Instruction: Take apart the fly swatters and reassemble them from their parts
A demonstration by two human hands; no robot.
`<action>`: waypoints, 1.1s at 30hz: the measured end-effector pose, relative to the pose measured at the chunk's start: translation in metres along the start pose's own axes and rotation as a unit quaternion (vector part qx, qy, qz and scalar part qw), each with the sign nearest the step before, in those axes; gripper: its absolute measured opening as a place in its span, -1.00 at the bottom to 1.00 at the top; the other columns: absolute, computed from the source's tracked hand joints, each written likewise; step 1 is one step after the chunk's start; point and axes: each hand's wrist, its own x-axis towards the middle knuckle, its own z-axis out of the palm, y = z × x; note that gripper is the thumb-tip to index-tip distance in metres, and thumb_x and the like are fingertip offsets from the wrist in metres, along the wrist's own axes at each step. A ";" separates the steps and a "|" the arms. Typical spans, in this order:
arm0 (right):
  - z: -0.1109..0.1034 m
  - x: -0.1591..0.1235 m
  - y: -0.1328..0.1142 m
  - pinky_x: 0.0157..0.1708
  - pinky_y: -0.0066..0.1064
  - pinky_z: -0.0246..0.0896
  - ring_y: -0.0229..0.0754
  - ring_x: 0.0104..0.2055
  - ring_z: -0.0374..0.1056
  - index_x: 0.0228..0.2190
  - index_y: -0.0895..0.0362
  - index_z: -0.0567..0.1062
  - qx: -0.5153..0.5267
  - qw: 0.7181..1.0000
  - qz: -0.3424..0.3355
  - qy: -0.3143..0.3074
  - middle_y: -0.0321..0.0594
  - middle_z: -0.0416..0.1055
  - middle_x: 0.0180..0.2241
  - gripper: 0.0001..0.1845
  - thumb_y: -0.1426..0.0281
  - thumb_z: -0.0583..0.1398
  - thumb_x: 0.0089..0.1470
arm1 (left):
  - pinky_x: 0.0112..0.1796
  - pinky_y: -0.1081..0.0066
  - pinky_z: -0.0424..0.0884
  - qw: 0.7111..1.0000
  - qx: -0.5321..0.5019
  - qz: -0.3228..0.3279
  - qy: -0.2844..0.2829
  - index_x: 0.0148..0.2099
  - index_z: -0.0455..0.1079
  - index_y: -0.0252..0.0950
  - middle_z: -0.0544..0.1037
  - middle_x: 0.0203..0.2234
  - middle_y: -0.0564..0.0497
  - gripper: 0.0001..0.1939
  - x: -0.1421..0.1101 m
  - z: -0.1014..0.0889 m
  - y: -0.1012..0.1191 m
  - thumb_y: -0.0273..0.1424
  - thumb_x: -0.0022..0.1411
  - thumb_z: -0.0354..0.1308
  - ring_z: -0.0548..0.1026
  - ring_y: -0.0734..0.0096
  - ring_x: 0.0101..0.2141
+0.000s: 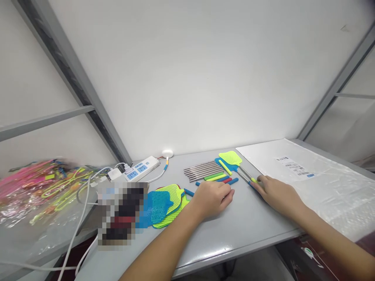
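My right hand (275, 193) is closed around the handle ends of two fly swatters. Their metal rods lead back to a yellow-green head (231, 158) and a blue head (232, 167), which overlap. My left hand (213, 197) is curled with its fingers folded under, just in front of loose coloured grip tubes (213, 176) in green, yellow, blue and red. Whatever its fingers hold is hidden. Behind those tubes lie several metal rods (202, 170) side by side. Left of my left hand, blue and yellow-green swatter heads (159, 207) are piled up.
A white power strip (142, 169) with plugs and cables stands at the back left, near a small white device (168, 153). A blurred-out object (123, 214) lies at the left. Plastic-bagged colourful items (49, 187) fill the far left. White packaging (281, 164) covers the table's right side.
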 end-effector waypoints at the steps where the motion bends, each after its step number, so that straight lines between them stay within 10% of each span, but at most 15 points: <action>1: 0.000 0.000 -0.002 -0.46 -0.34 0.00 0.00 -0.21 0.43 -0.30 0.05 0.28 0.005 1.000 -0.004 0.008 -0.17 0.48 -0.25 -0.56 0.00 -0.16 0.29 | -0.56 0.38 -0.01 1.000 0.000 0.001 0.000 -0.51 0.23 -0.26 0.39 -0.65 0.09 -0.66 0.000 0.000 0.000 -0.39 0.36 -0.05 0.34 0.50 -0.61; 23: 0.011 0.005 -0.018 -0.51 -0.34 0.03 0.00 -0.27 0.45 -0.16 0.09 0.27 -0.045 0.999 0.030 0.002 -0.12 0.42 -0.23 -0.63 0.11 -0.14 0.33 | -0.56 0.41 0.07 0.998 0.008 0.011 -0.062 -0.45 0.26 -0.28 0.44 -0.61 0.10 -0.69 0.000 0.000 0.011 -0.33 0.37 -0.05 0.40 0.47 -0.57; 33: -0.014 0.030 -0.028 -0.43 -0.28 0.15 -0.01 -0.24 0.39 -0.13 0.12 0.36 -0.084 0.986 -0.127 0.067 -0.03 0.40 -0.21 -0.59 0.10 -0.09 0.31 | -0.58 0.37 0.06 0.996 0.017 -0.001 -0.086 -0.41 0.31 -0.27 0.48 -0.57 0.08 -0.67 -0.002 0.005 0.016 -0.30 0.39 -0.07 0.45 0.45 -0.53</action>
